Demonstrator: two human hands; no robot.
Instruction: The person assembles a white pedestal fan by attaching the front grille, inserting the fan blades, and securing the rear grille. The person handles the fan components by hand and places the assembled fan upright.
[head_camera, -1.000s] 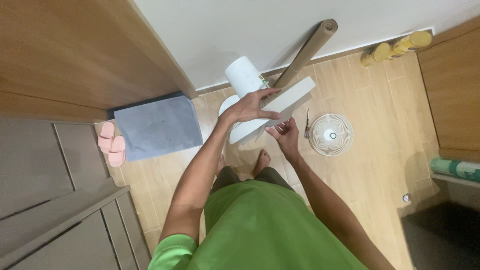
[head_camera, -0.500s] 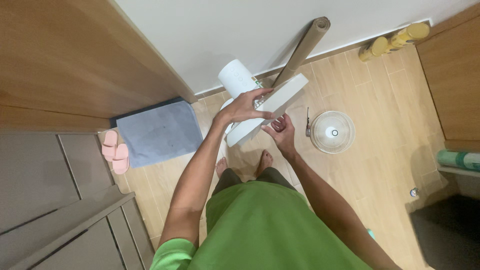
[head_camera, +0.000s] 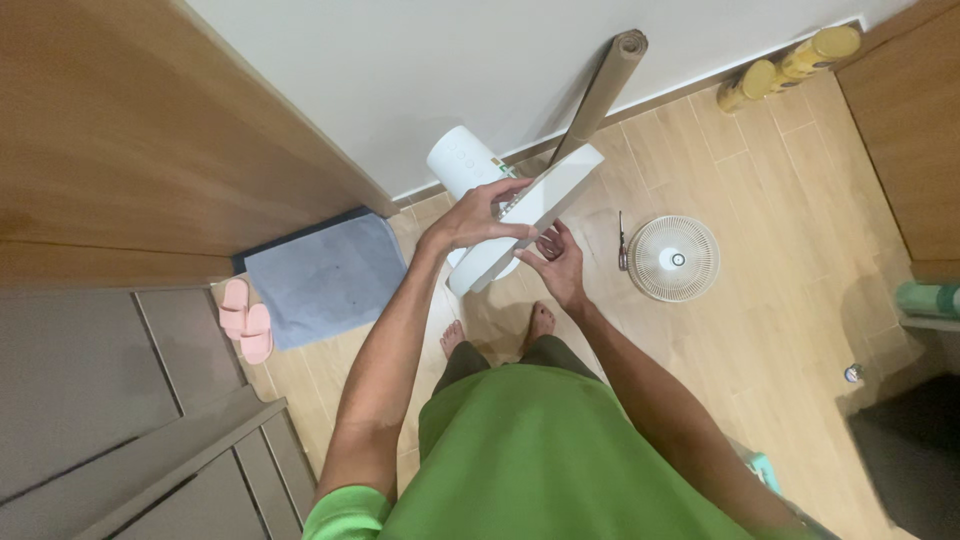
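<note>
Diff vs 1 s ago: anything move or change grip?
The left hand keeps its grip on the white panel, which now looks more edge-on. The right hand has closed in against its lower edge. Round fan grille, pink slippers and grey mat stay on the floor.

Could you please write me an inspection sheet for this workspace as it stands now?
Surface: wood-look plank floor, lit, bare feet on it.
Job's things: long white panel held tilted above a white cylindrical unit.
Clutter: round white fan grille lying flat; small dark tool beside it; cardboard tube leaning on the wall; two yellow bottles; pink slippers; grey mat.
Hands: left hand grips the panel from above; right hand touches its lower side.
Cables: nothing seen.
Surroundings: white wall, wooden cabinet.
</note>
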